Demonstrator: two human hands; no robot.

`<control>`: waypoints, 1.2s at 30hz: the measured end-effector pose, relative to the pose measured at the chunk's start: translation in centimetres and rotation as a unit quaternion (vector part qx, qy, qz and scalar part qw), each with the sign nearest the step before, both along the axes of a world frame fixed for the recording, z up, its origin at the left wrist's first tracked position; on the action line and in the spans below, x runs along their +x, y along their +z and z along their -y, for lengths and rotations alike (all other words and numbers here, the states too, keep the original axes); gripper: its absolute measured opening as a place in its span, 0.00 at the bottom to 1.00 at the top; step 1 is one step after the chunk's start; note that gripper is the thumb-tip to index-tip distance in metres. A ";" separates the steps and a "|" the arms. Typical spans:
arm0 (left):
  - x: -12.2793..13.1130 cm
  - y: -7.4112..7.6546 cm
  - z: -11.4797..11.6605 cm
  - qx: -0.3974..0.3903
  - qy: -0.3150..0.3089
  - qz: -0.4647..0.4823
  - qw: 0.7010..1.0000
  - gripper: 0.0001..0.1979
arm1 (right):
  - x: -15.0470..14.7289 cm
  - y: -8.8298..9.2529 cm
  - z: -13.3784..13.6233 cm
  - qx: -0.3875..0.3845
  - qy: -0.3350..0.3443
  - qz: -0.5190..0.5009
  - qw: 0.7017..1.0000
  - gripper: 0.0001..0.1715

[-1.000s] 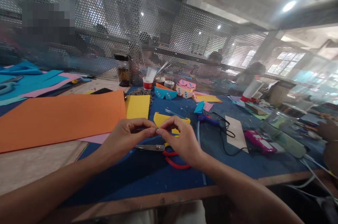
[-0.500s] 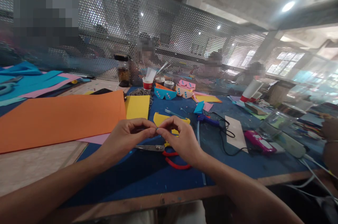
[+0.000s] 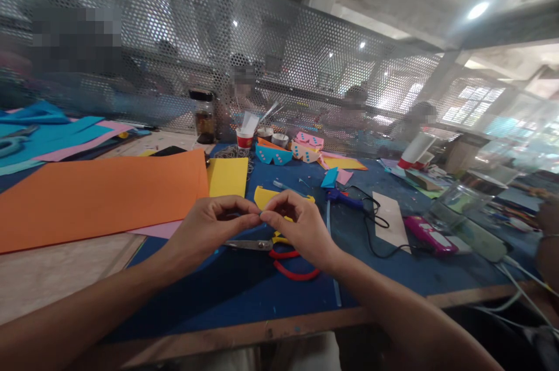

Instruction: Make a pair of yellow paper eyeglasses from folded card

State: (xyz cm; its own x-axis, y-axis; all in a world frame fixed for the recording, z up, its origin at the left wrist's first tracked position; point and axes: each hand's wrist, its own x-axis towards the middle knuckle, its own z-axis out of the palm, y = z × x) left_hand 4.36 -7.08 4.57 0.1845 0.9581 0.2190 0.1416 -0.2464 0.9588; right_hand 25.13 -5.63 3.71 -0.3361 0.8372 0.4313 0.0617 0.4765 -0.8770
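Note:
My left hand and my right hand meet at their fingertips over the blue table. Both are pinched together on a tiny bluish bit, too small for me to name. Below them lie scissors with red and yellow handles, blades pointing left. Behind my fingers, partly covered by them, is a yellow paper cutout. To the left a large orange sheet overlaps a yellow sheet. A blue glue gun rests right of my right hand, near a clear glue stick.
Decorated paper pieces, among them a blue one, stand at the back beside a red-and-white cup. A lidded jar is by the perforated screen. On the right are a magenta device, a clear container, cables and another person's hand.
My hands stay nearly in place, fingertips still pinched together. My right hand has shifted very slightly, and a little more of the red scissor handle shows.

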 end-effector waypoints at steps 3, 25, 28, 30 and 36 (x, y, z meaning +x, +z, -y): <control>0.0 0.0 0.0 0.000 0.009 0.000 1.000 0.14 | 0.0 0.0 0.0 0.002 -0.001 0.004 1.000 0.15; 0.4 -0.2 0.1 -0.030 0.004 0.000 1.000 0.15 | 0.0 0.5 0.0 -0.089 0.003 -0.020 0.996 0.13; 0.3 -0.2 0.1 -0.051 0.000 0.010 0.999 0.14 | -0.1 0.6 -0.1 -0.111 0.008 -0.031 0.993 0.14; 0.3 -0.2 0.0 -0.055 -0.004 0.018 0.998 0.13 | -0.1 0.6 0.0 -0.119 0.010 -0.030 0.992 0.14; 0.4 0.0 -0.1 -0.039 -0.009 0.020 0.999 0.13 | -0.2 0.6 0.0 -0.111 0.033 -0.010 0.993 0.14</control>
State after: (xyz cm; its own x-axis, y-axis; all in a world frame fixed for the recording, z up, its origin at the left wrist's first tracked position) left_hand 4.76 -7.03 4.55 0.1954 0.9690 0.1509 0.0990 -0.1726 0.9800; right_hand 24.97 -5.68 4.31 -0.3868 0.8886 0.2465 0.0178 0.2745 -0.9614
